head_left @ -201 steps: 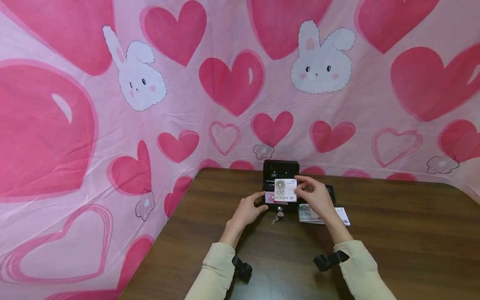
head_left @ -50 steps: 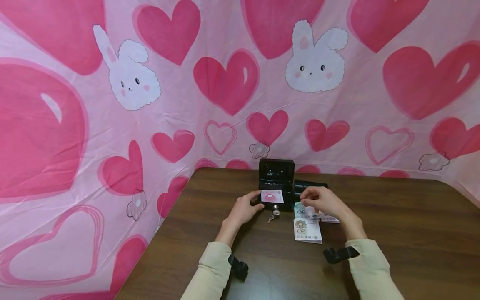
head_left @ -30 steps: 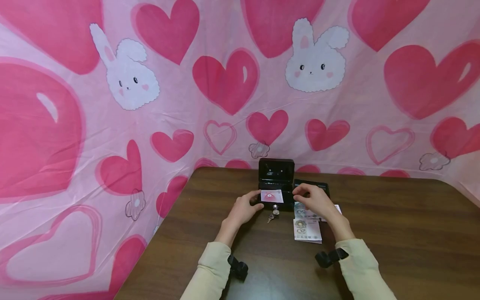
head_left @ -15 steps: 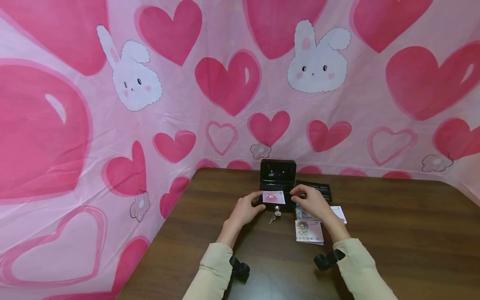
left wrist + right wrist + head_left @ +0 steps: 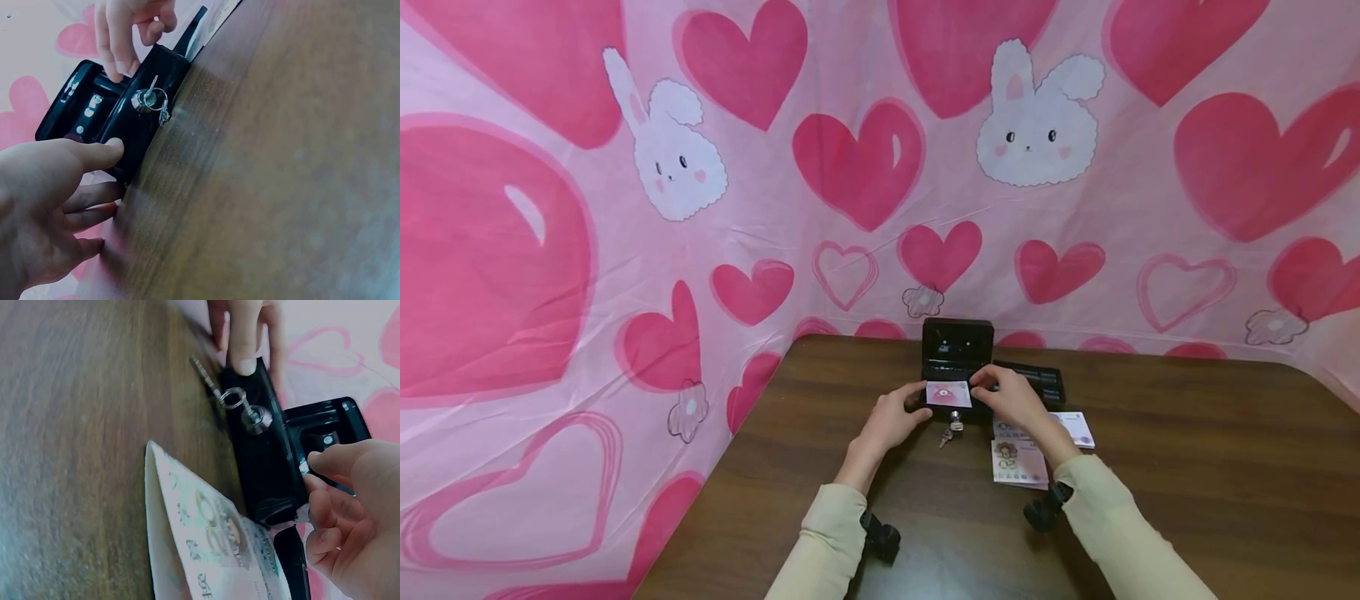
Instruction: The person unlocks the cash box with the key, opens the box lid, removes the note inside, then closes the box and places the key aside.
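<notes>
An open black cash box [image 5: 957, 343] stands at the back of the table, a pink banknote [image 5: 948, 394] lying across its top. A key ring hangs from the keys [image 5: 951, 428] in its front lock. My left hand [image 5: 891, 417] grips the box's left end, thumb [image 5: 106, 153] on the front. My right hand [image 5: 1011, 400] reaches over the right end, fingertips by the note's right edge; a hold on the note cannot be made out. Below that hand lie folded banknotes [image 5: 1019, 463], marked 20 on top, with more notes [image 5: 1078, 429] partly hidden under the wrist.
A black compartment tray [image 5: 1048, 385] lies right of the cash box, partly behind my right hand. The brown wooden table [image 5: 1187, 467] extends to the right and toward me. A pink heart-patterned cloth [image 5: 857, 275] hangs behind it.
A note marked 20, earlier held over the box by my right hand, lies on the table. That hand has since moved left to the pink note. My left hand stays on the box.
</notes>
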{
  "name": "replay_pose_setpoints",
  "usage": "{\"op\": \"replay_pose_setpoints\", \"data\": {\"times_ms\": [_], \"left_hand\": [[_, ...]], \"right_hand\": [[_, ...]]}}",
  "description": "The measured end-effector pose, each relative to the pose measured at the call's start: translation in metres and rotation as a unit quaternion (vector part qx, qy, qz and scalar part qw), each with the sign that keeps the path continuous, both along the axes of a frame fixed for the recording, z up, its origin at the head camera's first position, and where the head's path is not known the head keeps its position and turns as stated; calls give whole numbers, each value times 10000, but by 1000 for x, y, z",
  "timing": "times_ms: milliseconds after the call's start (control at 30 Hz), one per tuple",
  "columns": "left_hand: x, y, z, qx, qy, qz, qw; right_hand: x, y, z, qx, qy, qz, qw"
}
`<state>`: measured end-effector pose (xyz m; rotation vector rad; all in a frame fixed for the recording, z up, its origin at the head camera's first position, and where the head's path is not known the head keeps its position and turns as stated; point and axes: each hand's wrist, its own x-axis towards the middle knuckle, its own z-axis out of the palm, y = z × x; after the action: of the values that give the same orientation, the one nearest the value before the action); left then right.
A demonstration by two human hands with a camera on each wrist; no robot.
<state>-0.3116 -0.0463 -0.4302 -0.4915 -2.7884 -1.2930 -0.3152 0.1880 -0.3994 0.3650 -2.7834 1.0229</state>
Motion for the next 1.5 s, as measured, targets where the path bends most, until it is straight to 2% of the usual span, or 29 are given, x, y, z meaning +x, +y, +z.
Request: {"op": "replay_pose_setpoints", "data": {"times_ms": [467, 1067, 1333, 1500], "left_hand": [[0, -1, -1, -14, -4, 21, 10000], [-1, 0, -2, -107, 59, 36, 9999], [-2, 2, -3, -63, -18, 85, 9999], [-2, 4, -3, -166, 49, 125, 9998]], "right_hand": [[-10, -5, -3, 199, -287, 81, 9994], [-18, -12, 1, 887, -749, -208, 9930], [-21, -18, 4, 1428, -689, -171, 9872], [-21, -21, 7, 1411, -740, -116, 9872]]}}
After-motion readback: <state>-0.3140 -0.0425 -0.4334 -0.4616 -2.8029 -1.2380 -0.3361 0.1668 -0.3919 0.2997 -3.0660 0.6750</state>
